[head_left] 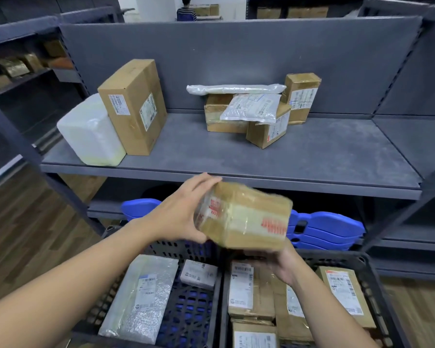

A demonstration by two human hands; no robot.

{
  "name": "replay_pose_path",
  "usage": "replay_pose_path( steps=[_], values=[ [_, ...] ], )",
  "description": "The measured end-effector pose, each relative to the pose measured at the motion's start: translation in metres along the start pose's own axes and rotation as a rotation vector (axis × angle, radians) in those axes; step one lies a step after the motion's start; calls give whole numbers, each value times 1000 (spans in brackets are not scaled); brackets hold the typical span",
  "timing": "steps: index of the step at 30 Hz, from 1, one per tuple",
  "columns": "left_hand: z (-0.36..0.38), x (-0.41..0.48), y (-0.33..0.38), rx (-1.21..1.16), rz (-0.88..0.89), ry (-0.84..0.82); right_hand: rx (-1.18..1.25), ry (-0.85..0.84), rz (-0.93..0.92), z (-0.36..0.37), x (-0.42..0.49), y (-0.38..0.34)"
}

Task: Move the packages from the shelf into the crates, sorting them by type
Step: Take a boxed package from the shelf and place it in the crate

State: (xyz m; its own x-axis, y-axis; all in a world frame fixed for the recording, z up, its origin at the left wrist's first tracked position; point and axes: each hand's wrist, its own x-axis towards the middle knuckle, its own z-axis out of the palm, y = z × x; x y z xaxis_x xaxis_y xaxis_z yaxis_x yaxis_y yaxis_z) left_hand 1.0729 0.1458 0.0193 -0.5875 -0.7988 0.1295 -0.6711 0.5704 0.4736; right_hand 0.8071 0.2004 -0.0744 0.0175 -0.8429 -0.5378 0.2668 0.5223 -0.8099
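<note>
A taped cardboard box (246,217) with red print hangs in the air below the grey shelf (236,156), above the two dark crates. My left hand (178,214) grips its left end and my right hand (284,264) holds it from beneath. The left crate (186,249) holds two plastic mailer bags (141,295). In the right crate (367,259) lie several cardboard boxes (251,290). On the shelf stand a tall cardboard box (133,106), a white wrapped package (91,131), and a pile of small boxes (266,129) with plastic mailers (251,106) on top.
Stacked blue plastic lids (322,229) sit on the lower shelf behind the crates. Shelf uprights (412,197) frame both sides. Wooden floor (23,222) shows at left. A person (186,8) stands far away behind the shelving.
</note>
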Motion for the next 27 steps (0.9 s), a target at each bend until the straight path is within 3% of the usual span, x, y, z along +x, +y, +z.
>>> replay_pose_path(
  steps=[2, 6, 9, 13, 17, 23, 27],
  values=[
    [-5, 5, 1, -263, -199, 10, -38, 16, -51, 0, 7, 2],
    [6, 8, -8, -885, -537, 75, 183, -84, -97, 1, 8, -6],
    [16, 4, -13, -931, -637, 17, 219, -169, -126, 3, 1, -13],
    [18, 3, -10, -938, -632, 23, 90, -253, -188, 7, -3, -15],
    [13, 1, -2, -952, -601, 6, 133, -288, -190, 8, -4, -16],
    [-9, -6, -6, -773, -332, -139, 195, -181, -77, 11, -10, -22],
    [-19, -6, 1, 228, 10, -181, 232, -178, 96, 3, -12, -30]
  ],
)
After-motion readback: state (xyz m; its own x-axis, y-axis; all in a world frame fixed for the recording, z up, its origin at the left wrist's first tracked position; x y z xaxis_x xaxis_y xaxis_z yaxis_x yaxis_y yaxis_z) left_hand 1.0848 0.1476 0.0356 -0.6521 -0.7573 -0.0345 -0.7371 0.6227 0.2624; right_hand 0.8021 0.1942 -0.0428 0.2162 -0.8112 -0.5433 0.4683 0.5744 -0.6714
